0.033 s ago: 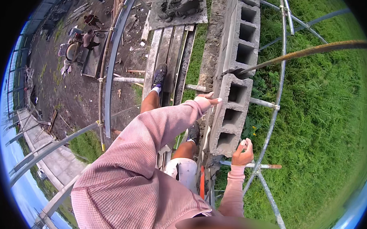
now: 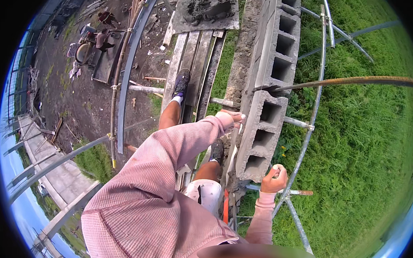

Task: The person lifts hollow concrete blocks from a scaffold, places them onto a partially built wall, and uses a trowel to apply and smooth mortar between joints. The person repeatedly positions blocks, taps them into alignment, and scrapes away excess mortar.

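A grey hollow concrete block [image 2: 265,127] sits at the near end of a row of blocks [image 2: 261,53], three of its cells showing. My left hand [image 2: 231,118] is at the block's left face with fingers stretched out, open; whether the fingertips touch the concrete I cannot tell. By the block's near right corner is my right hand [image 2: 274,179], its fingers curled closed. What it holds, if anything, is hidden. A rusty rod [image 2: 356,81] slants from the joint behind this block out to the right.
Grey mortar [image 2: 204,11] lies on a board [image 2: 182,26] over the planks [image 2: 187,54] under my feet. Scaffold pipes [image 2: 317,83] run along both sides. Tall grass [image 2: 362,149] is below on the right. On the lower ground at left, people [image 2: 102,40] stand near a mixer [image 2: 83,53].
The view has shifted slightly, so the blocks sit lower and further right. My right hand's fingers are curled in tighter. My left hand has drawn slightly left of the block's edge.
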The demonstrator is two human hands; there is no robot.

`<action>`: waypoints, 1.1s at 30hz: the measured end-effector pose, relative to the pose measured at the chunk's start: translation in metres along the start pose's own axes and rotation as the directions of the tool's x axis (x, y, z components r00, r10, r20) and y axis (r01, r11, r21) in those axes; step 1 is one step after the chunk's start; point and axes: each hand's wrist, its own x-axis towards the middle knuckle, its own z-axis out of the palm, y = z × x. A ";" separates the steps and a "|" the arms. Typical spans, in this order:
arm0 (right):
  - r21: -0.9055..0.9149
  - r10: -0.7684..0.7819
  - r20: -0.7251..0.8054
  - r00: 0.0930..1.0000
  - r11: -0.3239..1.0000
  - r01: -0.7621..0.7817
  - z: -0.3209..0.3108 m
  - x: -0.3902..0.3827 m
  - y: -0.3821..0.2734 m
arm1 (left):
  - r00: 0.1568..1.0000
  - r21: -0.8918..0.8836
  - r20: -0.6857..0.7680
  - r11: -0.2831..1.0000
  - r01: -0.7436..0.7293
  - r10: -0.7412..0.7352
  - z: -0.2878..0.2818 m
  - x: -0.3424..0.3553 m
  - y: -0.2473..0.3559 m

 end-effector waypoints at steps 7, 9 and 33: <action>0.414 0.022 0.629 0.777 0.837 -0.358 0.159 0.111 -0.189 | 0.675 0.273 -0.689 0.957 -0.097 0.265 -0.252 -0.038 0.015; 0.416 -0.015 0.797 0.603 0.738 -0.531 0.268 0.185 -0.239 | 0.803 0.190 -0.521 0.957 -0.220 0.288 -0.320 -0.058 0.013; 0.316 0.145 0.802 0.579 0.720 -0.618 0.413 0.373 -0.357 | 0.812 -0.269 -0.401 0.902 0.337 -0.423 -0.513 -0.128 -0.022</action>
